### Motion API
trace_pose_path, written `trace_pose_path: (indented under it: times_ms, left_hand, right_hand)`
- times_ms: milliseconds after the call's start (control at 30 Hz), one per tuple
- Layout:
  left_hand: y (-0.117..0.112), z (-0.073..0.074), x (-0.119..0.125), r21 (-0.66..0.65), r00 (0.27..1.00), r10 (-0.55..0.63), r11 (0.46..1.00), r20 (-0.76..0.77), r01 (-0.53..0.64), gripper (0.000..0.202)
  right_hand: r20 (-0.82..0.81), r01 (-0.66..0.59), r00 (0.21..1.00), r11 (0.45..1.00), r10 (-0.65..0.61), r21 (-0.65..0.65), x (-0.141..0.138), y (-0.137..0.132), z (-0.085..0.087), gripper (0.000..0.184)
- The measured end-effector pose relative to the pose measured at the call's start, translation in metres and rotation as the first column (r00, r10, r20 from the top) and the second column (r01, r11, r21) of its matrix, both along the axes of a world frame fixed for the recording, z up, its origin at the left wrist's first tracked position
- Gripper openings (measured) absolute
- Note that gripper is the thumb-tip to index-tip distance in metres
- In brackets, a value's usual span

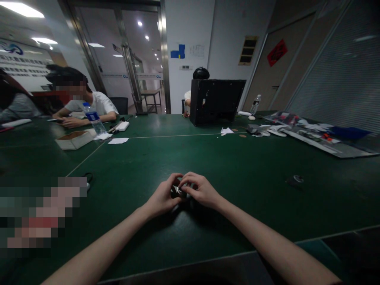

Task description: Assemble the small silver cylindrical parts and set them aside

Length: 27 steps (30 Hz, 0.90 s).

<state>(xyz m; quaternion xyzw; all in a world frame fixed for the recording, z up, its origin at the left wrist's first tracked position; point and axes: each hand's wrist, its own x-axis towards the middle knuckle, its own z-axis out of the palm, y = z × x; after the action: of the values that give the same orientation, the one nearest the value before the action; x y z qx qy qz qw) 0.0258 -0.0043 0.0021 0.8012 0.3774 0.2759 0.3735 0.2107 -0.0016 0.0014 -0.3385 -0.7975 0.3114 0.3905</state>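
Both my hands meet over the middle of the green table. Curled around the left side of a small dark round object with a shiny light ring (178,190) is my left hand (166,194). The fingertips of my right hand (199,189) pinch at the object's top right. Fingers cover much of it, and its exact kind is too small to make out. Off to the right lies another small dark round piece with a silvery top (297,179), apart from both hands.
A black box-shaped case (218,102) stands at the back. On the left are an open carton (74,140), a water bottle (94,118) and a seated person (89,105). A board of loose parts (332,138) lies at right, near a clear bottle (255,105). The green table (142,158) has a near edge.
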Motion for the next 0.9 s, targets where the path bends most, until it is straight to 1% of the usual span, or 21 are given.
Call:
trace_pose_path:
  times_ms: [100, 200, 267, 333, 467, 533, 567, 633, 733, 900]
  left_hand:
    - [0.000, 0.001, 0.001, 0.005, 1.000, 0.016, 1.000, -0.015, -0.016, 0.054]
    - [0.000, 0.001, 0.000, 0.015, 0.999, 0.029, 0.999, -0.036, -0.028, 0.055]
    - [0.002, 0.001, -0.002, 0.025, 0.998, 0.032, 0.999, -0.047, -0.031, 0.058]
    - [0.004, 0.001, -0.005, 0.031, 0.998, 0.037, 0.999, -0.054, -0.035, 0.060]
    - [0.009, 0.002, -0.011, 0.020, 0.997, 0.031, 0.999, -0.065, -0.029, 0.061]
    - [0.011, 0.003, -0.015, 0.029, 0.993, 0.019, 0.999, -0.113, -0.016, 0.066]
    - [0.012, 0.002, -0.016, 0.047, 0.988, 0.020, 0.999, -0.153, -0.013, 0.069]
    - [0.014, 0.002, -0.018, 0.129, 0.968, 0.061, 0.991, -0.245, -0.030, 0.072]
    - [0.015, 0.001, -0.020, 0.205, 0.939, 0.099, 0.978, -0.329, -0.031, 0.065]
    - [0.014, 0.004, -0.021, 0.245, 0.925, 0.093, 0.970, -0.368, -0.001, 0.061]
  right_hand:
    - [-0.017, 0.018, 1.000, 0.999, -0.017, 0.029, 0.000, 0.000, 0.001, 0.011]
    - [-0.040, 0.070, 0.997, 0.992, -0.067, 0.101, 0.005, 0.003, 0.001, 0.014]
    - [-0.005, 0.095, 0.995, 0.983, -0.095, 0.154, 0.010, 0.006, 0.001, 0.016]
    - [0.076, 0.089, 0.992, 0.981, -0.104, 0.175, 0.015, 0.010, -0.001, 0.016]
    - [0.248, 0.035, 0.966, 0.991, -0.067, 0.130, 0.021, 0.015, -0.008, 0.016]
    - [0.345, -0.012, 0.938, 0.996, -0.020, 0.091, 0.020, 0.015, -0.010, 0.016]
    - [0.391, -0.033, 0.920, 0.997, 0.002, 0.074, 0.019, 0.014, -0.011, 0.016]
    - [0.453, -0.057, 0.891, 0.997, 0.027, 0.052, 0.019, 0.012, -0.011, 0.014]
    - [0.482, -0.059, 0.876, 0.997, 0.029, 0.047, 0.019, 0.012, -0.010, 0.013]
    - [0.462, -0.050, 0.886, 0.998, 0.027, 0.038, 0.021, 0.012, -0.007, 0.019]
